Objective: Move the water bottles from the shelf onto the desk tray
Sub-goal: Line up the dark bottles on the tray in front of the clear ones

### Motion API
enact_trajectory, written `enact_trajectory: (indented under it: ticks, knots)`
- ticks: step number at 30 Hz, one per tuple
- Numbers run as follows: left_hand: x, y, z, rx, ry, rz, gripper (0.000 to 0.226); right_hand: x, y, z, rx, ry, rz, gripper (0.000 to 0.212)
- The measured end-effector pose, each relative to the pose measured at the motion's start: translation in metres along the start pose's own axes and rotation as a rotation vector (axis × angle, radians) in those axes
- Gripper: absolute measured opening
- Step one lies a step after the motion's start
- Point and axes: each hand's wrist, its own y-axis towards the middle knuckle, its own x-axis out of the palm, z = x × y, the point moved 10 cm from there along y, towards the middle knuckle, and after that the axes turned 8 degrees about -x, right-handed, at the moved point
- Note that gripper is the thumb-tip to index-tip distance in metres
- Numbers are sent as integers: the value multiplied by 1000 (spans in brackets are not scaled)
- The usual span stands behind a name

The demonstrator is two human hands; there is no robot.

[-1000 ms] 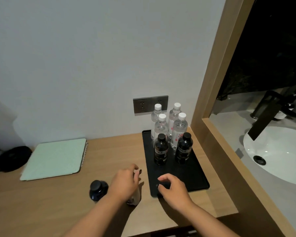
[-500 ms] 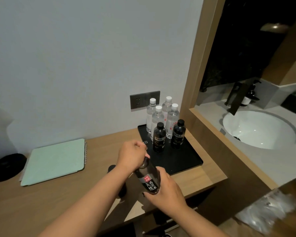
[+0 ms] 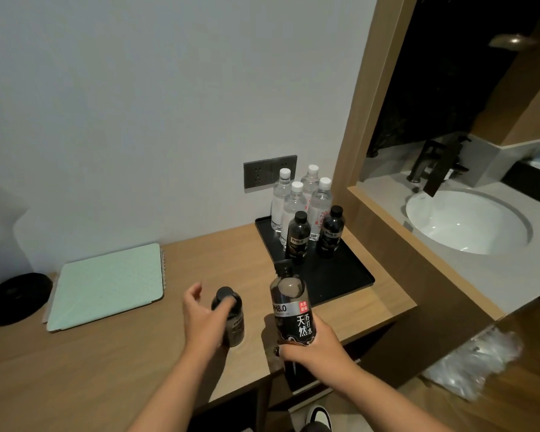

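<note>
Gripping a dark bottle above the worktop, the right hand lifts it; the left hand, fingers loose, touches another bottle.

Hotel room: wooden desk, complimentary bottles on a tray, washbasin alongside.

L hand hides part of desk bottle; shoe cut off at bottom edge.
</note>
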Motion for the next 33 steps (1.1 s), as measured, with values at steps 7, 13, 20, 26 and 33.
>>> enact_trajectory:
  ticks: [7,13,20,26,33]
  knots:
    - [37,17,-32,-68,199,-208,66,-5,0,8,108,104,58,38]
    - [8,16,-20,-89,-43,-194,43,-3,1,22,191,203,54,42]
    - [28,-13,-5,-284,-698,-374,41,-4,4,18,216,605,16,46]
    - [65,-36,16,-353,-725,-501,45,-26,16,17,204,798,40,63]
    - [102,-47,28,-312,-634,-551,48,-67,35,34,217,650,106,59]
